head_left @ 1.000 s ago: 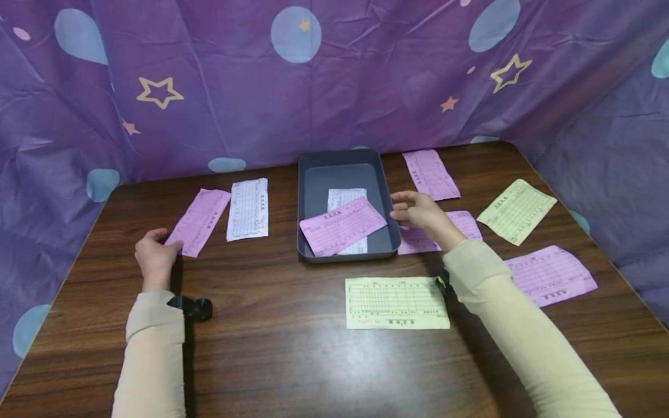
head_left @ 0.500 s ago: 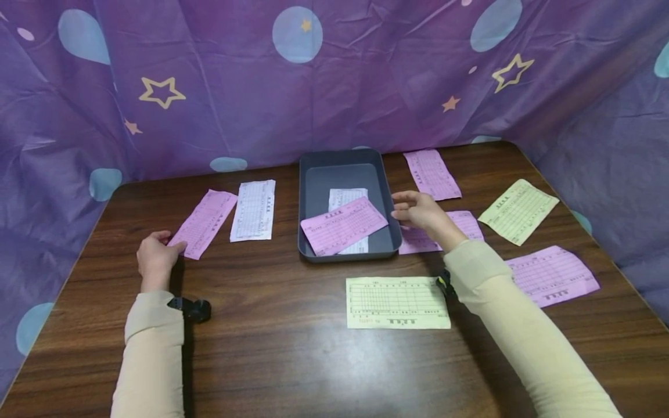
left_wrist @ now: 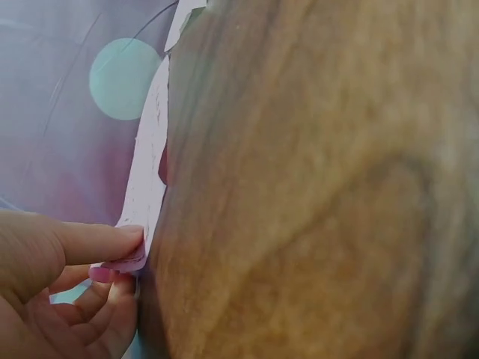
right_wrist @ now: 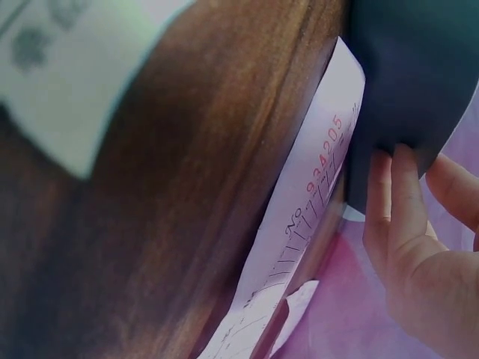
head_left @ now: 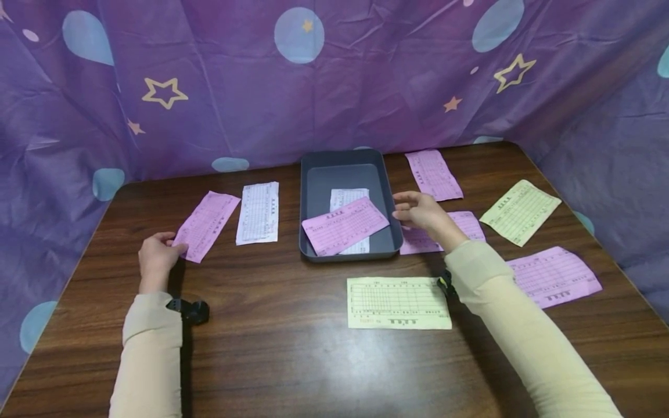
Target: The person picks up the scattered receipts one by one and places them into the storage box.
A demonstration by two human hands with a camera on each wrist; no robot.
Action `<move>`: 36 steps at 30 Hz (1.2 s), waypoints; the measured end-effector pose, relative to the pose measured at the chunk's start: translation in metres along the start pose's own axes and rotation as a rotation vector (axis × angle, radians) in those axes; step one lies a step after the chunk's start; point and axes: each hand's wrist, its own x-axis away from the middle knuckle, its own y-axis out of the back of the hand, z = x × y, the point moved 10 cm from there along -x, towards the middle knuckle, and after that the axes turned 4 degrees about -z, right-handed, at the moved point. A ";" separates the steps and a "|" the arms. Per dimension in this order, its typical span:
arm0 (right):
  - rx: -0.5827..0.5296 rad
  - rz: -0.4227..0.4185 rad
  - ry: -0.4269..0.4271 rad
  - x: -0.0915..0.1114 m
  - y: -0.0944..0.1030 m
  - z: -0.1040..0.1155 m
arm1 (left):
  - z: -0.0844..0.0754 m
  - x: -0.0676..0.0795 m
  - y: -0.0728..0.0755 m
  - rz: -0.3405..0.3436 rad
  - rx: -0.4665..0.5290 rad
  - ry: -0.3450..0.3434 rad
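At the left of the head view, my left hand [head_left: 157, 258] pinches the near-left corner of a pink printed slip [head_left: 208, 223] between thumb and fingers. The left wrist view shows the thumb on top of the same pink slip [left_wrist: 144, 179]. Just to its right lies a white slip [head_left: 258, 213]. My right hand [head_left: 422, 213] is at the right side of a dark grey tray [head_left: 340, 158]. Its fairly straight fingertips touch the outer wall of the tray [right_wrist: 412, 67] in the right wrist view. Inside the tray, a pink slip [head_left: 345, 225] lies across a white slip [head_left: 349, 196].
A pink slip [head_left: 470, 226] is partly under the right hand. Further right are another pink slip [head_left: 556, 276] and a yellow slip [head_left: 521, 212]; a pink slip [head_left: 434, 174] lies behind. A yellow slip [head_left: 399, 302] sits before the tray. A purple curtain [head_left: 235, 87] hangs behind the table.
The pink slip in my left hand has shifted slightly right and turned a little. The white slip beside it has also slid right. My right hand stays at the tray.
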 end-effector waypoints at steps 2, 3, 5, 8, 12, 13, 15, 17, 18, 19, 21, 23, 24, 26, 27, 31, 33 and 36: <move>-0.001 0.000 0.005 0.000 0.000 -0.001 | -0.001 0.000 0.000 -0.003 0.019 -0.007; -0.001 0.000 0.008 0.000 0.000 -0.001 | -0.001 -0.001 0.000 -0.001 0.034 -0.002; -0.008 0.002 0.012 0.000 0.000 0.000 | -0.001 -0.001 0.000 0.004 0.098 0.012; -0.004 0.001 0.012 0.000 0.000 0.000 | -0.001 0.001 -0.001 0.030 0.232 0.046; 0.001 0.003 0.015 0.000 0.000 0.001 | -0.005 0.003 -0.002 0.085 0.322 0.071; 0.002 0.003 0.016 0.000 0.000 0.001 | -0.006 0.003 -0.002 0.097 0.321 0.072; 0.002 0.004 0.016 0.000 0.000 0.001 | -0.008 0.004 -0.001 0.115 0.299 0.069; 0.001 0.004 0.015 0.000 -0.001 0.001 | -0.010 0.004 0.000 0.112 0.277 0.057; 0.000 0.004 0.015 -0.001 -0.001 0.001 | -0.010 0.004 0.002 0.105 0.264 0.052; -0.001 0.004 0.015 -0.001 -0.001 0.001 | -0.012 0.004 0.004 0.093 0.255 0.043; -0.003 0.004 0.015 -0.001 -0.001 0.001 | -0.015 0.005 0.009 0.058 0.235 0.015; -0.004 0.004 0.015 -0.001 -0.001 0.001 | -0.018 0.006 0.015 0.017 0.227 -0.002; 0.000 0.003 0.012 -0.001 0.000 0.001 | -0.019 0.007 0.018 -0.001 0.239 -0.004; 0.008 0.002 0.010 -0.001 0.000 0.001 | -0.021 0.008 0.022 -0.027 0.275 0.004; 0.011 0.002 0.009 0.000 0.000 0.001 | -0.021 0.008 0.023 -0.029 0.315 0.020; 0.010 0.000 0.014 0.000 0.001 0.001 | -0.019 0.010 0.019 -0.008 0.561 0.130; 0.004 0.000 0.015 0.001 0.000 0.002 | -0.020 0.012 0.016 0.000 0.715 0.178; 0.011 0.000 0.011 0.001 0.000 0.002 | -0.025 0.014 0.011 0.002 0.886 0.209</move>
